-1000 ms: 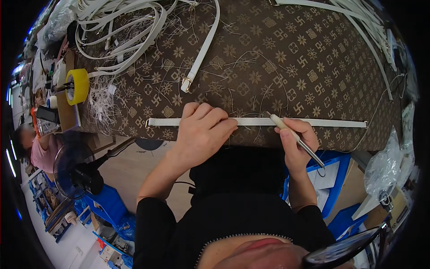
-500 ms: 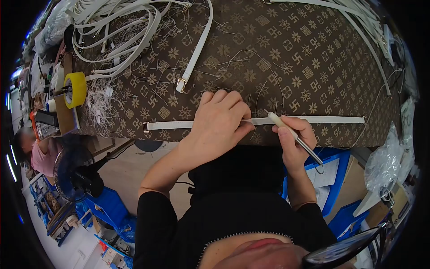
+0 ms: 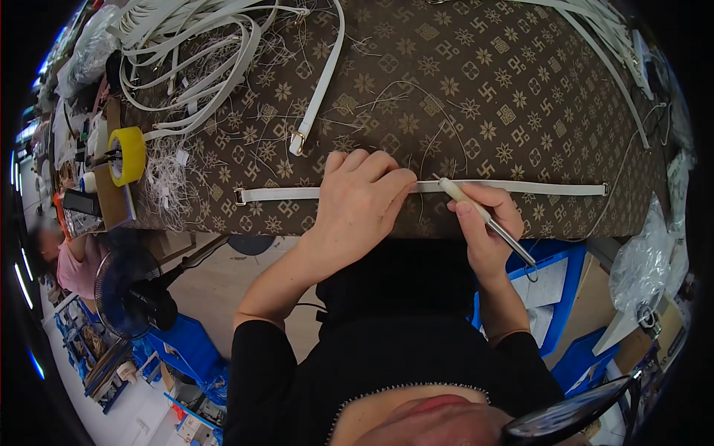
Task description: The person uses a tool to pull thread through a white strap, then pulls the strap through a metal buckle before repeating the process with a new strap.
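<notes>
A white strap (image 3: 535,187) with a metal buckle at each end lies across the front of the brown patterned cloth. My left hand (image 3: 361,197) is closed over the middle of the strap, thumb and fingers pinching it. My right hand (image 3: 487,223) grips a pen-like tool (image 3: 497,227) with a pale front part and a metal rear end. The tool's thin tip is at the strap, just right of my left fingers. Thin thread lies on the cloth beyond it. Another white strap (image 3: 316,97) with a buckle lies behind my left hand.
Coiled white straps (image 3: 216,82) and loose thread (image 3: 169,186) lie at the left, beside yellow tape (image 3: 127,155). More straps (image 3: 602,44) are at the back right. A fan (image 3: 134,293) and a person in pink (image 3: 76,267) are at the left, a plastic bag (image 3: 639,271) at the right.
The tool's tip has moved slightly left and up, onto the strap. My left thumb has drawn in against the fingers. The view has shifted a little.
</notes>
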`<move>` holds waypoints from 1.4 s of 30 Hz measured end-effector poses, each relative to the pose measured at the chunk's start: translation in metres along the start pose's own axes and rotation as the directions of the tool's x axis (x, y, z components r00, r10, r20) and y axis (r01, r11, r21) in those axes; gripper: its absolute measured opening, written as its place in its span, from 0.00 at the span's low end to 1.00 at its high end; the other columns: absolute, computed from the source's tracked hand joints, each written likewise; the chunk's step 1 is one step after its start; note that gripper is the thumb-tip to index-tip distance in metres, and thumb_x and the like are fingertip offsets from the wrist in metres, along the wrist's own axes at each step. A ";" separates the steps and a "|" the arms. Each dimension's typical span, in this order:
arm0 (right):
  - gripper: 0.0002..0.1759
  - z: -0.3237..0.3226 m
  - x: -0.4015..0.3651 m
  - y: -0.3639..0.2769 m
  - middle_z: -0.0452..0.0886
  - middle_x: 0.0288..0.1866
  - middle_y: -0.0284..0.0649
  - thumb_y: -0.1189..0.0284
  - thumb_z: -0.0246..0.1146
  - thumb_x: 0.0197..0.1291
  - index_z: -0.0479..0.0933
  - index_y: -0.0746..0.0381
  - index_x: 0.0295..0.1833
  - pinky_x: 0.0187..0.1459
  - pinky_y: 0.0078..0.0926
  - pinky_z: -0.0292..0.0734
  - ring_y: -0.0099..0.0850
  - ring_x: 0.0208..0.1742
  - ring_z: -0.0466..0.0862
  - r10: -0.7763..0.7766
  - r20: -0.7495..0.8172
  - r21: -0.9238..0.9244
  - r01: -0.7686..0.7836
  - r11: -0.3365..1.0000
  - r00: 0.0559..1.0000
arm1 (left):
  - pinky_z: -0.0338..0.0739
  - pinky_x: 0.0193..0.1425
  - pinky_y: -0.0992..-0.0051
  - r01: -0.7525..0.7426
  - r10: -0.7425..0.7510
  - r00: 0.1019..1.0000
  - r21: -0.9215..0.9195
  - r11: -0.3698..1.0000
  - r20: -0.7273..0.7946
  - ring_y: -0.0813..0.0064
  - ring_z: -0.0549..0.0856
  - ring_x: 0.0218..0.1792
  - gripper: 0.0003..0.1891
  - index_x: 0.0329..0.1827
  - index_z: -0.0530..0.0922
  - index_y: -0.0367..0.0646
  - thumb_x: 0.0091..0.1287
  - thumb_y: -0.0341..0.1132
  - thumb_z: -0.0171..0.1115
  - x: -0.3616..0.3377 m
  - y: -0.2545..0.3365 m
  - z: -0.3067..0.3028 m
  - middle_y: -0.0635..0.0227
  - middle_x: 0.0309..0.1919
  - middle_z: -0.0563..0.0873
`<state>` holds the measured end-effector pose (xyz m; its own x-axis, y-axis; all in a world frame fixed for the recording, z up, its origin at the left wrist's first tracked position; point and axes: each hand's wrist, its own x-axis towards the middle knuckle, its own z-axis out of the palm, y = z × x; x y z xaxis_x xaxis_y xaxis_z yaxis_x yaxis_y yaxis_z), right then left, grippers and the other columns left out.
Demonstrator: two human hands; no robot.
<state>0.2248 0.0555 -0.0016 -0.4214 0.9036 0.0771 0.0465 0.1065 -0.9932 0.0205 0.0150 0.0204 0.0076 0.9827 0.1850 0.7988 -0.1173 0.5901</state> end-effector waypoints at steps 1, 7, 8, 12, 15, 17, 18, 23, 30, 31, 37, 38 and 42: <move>0.11 0.000 0.001 -0.001 0.84 0.47 0.47 0.79 0.62 0.68 0.76 0.72 0.52 0.48 0.23 0.85 0.27 0.43 0.87 0.015 -0.004 -0.002 -0.015 1.000 1.000 | 0.66 0.43 0.68 -0.025 0.025 1.000 0.043 0.999 0.002 0.69 0.79 0.36 0.05 0.38 0.85 0.48 0.60 0.30 0.71 0.000 -0.001 0.000 0.72 0.34 0.81; 0.11 0.004 0.016 -0.011 0.85 0.37 0.36 0.79 0.68 0.63 0.80 0.69 0.50 0.37 0.13 0.75 0.16 0.35 0.80 0.065 -0.097 0.058 -0.060 0.997 0.993 | 0.67 0.44 0.68 -0.032 0.032 0.999 -0.052 0.998 -0.004 0.65 0.80 0.36 0.08 0.43 0.82 0.44 0.62 0.29 0.68 0.000 -0.009 0.007 0.68 0.36 0.82; 0.11 0.002 0.016 -0.008 0.85 0.37 0.36 0.79 0.68 0.63 0.80 0.69 0.50 0.37 0.13 0.75 0.16 0.35 0.80 0.066 -0.101 0.058 -0.060 0.997 0.993 | 0.68 0.44 0.67 -0.020 0.018 1.000 -0.113 0.993 -0.015 0.64 0.80 0.37 0.09 0.44 0.81 0.44 0.61 0.30 0.69 0.001 -0.011 0.004 0.68 0.36 0.82; 0.12 -0.001 0.017 0.000 0.84 0.45 0.45 0.78 0.63 0.68 0.76 0.72 0.54 0.49 0.20 0.83 0.26 0.43 0.87 0.093 -0.014 0.033 -0.092 0.995 0.996 | 0.68 0.45 0.67 0.012 -0.010 1.000 -0.112 0.994 0.020 0.64 0.80 0.38 0.11 0.42 0.82 0.45 0.59 0.33 0.71 0.006 -0.007 -0.016 0.69 0.37 0.82; 0.12 -0.002 0.015 0.002 0.84 0.44 0.44 0.78 0.63 0.68 0.76 0.72 0.54 0.49 0.19 0.82 0.26 0.43 0.87 0.066 -0.024 0.028 -0.065 0.997 0.998 | 0.67 0.45 0.67 -0.013 0.013 0.998 0.000 1.000 0.061 0.66 0.78 0.36 0.09 0.36 0.82 0.47 0.54 0.33 0.73 0.010 0.000 -0.014 0.69 0.33 0.78; 0.11 -0.002 0.015 0.002 0.84 0.44 0.44 0.79 0.63 0.68 0.76 0.71 0.54 0.49 0.19 0.82 0.25 0.43 0.87 0.054 -0.029 0.023 -0.053 0.998 0.998 | 0.67 0.45 0.68 -0.043 0.042 0.993 0.006 0.999 0.107 0.67 0.78 0.35 0.06 0.33 0.82 0.48 0.54 0.32 0.72 0.010 0.000 -0.010 0.71 0.31 0.78; 0.11 -0.002 0.015 0.000 0.84 0.44 0.44 0.79 0.63 0.68 0.77 0.71 0.54 0.49 0.19 0.82 0.25 0.43 0.87 0.067 -0.027 0.029 -0.066 0.997 0.997 | 0.67 0.45 0.68 -0.045 0.045 0.993 0.004 0.999 0.108 0.67 0.78 0.35 0.06 0.33 0.82 0.48 0.54 0.32 0.72 0.011 -0.001 -0.009 0.71 0.31 0.78; 0.11 0.000 0.016 -0.001 0.84 0.43 0.43 0.80 0.63 0.67 0.77 0.71 0.53 0.48 0.18 0.81 0.25 0.42 0.86 0.076 -0.028 0.040 -0.075 0.996 0.997 | 0.67 0.40 0.69 -0.024 0.031 0.990 -0.047 0.999 0.135 0.69 0.80 0.32 0.06 0.34 0.82 0.48 0.57 0.29 0.72 0.012 -0.002 -0.008 0.72 0.28 0.79; 0.11 0.001 0.017 -0.002 0.84 0.42 0.43 0.80 0.63 0.67 0.77 0.71 0.53 0.48 0.18 0.80 0.24 0.42 0.86 0.058 -0.016 -0.015 -0.058 0.998 0.998 | 0.66 0.38 0.69 -0.069 0.067 0.997 -0.056 0.996 -0.042 0.69 0.81 0.32 0.08 0.35 0.79 0.46 0.57 0.27 0.71 -0.005 -0.009 0.007 0.71 0.31 0.82; 0.11 0.001 0.017 -0.001 0.84 0.41 0.43 0.80 0.63 0.67 0.77 0.71 0.52 0.48 0.18 0.80 0.24 0.42 0.86 0.057 -0.010 -0.018 -0.057 0.998 0.998 | 0.66 0.38 0.69 -0.066 0.063 0.997 -0.089 0.994 -0.042 0.69 0.81 0.32 0.09 0.36 0.78 0.46 0.57 0.27 0.71 -0.006 -0.010 0.006 0.72 0.31 0.83; 0.12 0.007 0.017 0.006 0.83 0.34 0.32 0.79 0.69 0.62 0.81 0.67 0.51 0.35 0.12 0.72 0.13 0.32 0.78 -0.006 -0.106 0.003 0.006 1.000 0.994 | 0.66 0.38 0.71 -0.124 0.119 0.992 -0.191 0.974 -0.039 0.72 0.82 0.31 0.12 0.37 0.77 0.48 0.55 0.26 0.72 -0.009 -0.015 0.004 0.73 0.33 0.84; 0.12 0.007 0.018 0.005 0.83 0.34 0.32 0.79 0.69 0.62 0.81 0.67 0.51 0.35 0.12 0.72 0.13 0.32 0.78 -0.005 -0.105 0.003 0.005 1.000 0.994 | 0.68 0.39 0.71 -0.158 0.155 0.987 -0.187 0.970 -0.035 0.72 0.83 0.31 0.13 0.38 0.76 0.48 0.54 0.25 0.72 -0.009 -0.016 0.004 0.73 0.34 0.84; 0.12 0.007 0.018 0.005 0.84 0.34 0.33 0.79 0.69 0.62 0.80 0.67 0.51 0.35 0.12 0.72 0.14 0.32 0.78 0.004 -0.091 -0.009 -0.005 1.000 0.996 | 0.67 0.40 0.73 -0.148 0.137 0.989 -0.254 0.956 -0.061 0.74 0.82 0.30 0.13 0.38 0.78 0.48 0.55 0.25 0.73 -0.010 -0.019 0.008 0.75 0.32 0.86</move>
<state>0.2110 0.0690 -0.0057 -0.3368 0.9381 0.0810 0.0565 0.1061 -0.9928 0.0101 0.0088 0.0008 0.0799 0.9468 0.3119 0.6092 -0.2940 0.7365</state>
